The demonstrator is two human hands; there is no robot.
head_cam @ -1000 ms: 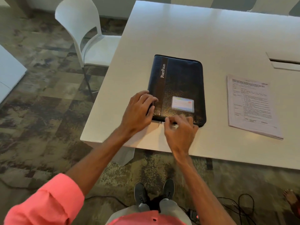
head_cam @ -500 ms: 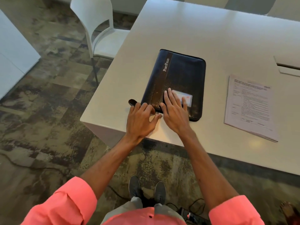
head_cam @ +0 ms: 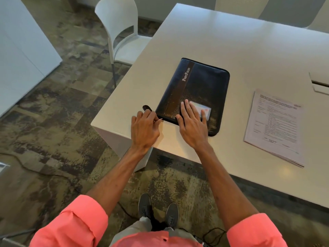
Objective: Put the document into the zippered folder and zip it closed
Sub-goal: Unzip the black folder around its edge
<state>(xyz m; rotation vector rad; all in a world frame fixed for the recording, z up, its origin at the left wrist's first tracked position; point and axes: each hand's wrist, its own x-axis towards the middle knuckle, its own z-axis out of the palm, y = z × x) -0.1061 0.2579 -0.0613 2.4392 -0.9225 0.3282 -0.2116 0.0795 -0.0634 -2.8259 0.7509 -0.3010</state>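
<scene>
Head view: our right hand [head_cam: 193,127] presses flat on the shut folder [head_cam: 195,93] at the table's [head_cam: 231,50] near-left corner; our left hand [head_cam: 145,130] pinches the zipper pull [head_cam: 147,109]. Next, unzipping; the document [head_cam: 275,125] waits rightward.

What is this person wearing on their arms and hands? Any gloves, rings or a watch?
Both hands are bare: the left hand and right hand show no gloves, rings or watch. Each arm has a bright coral-pink shirt sleeve, the left sleeve and right sleeve, rolled up into a folded cuff near the elbow, leaving the forearms uncovered.
</scene>
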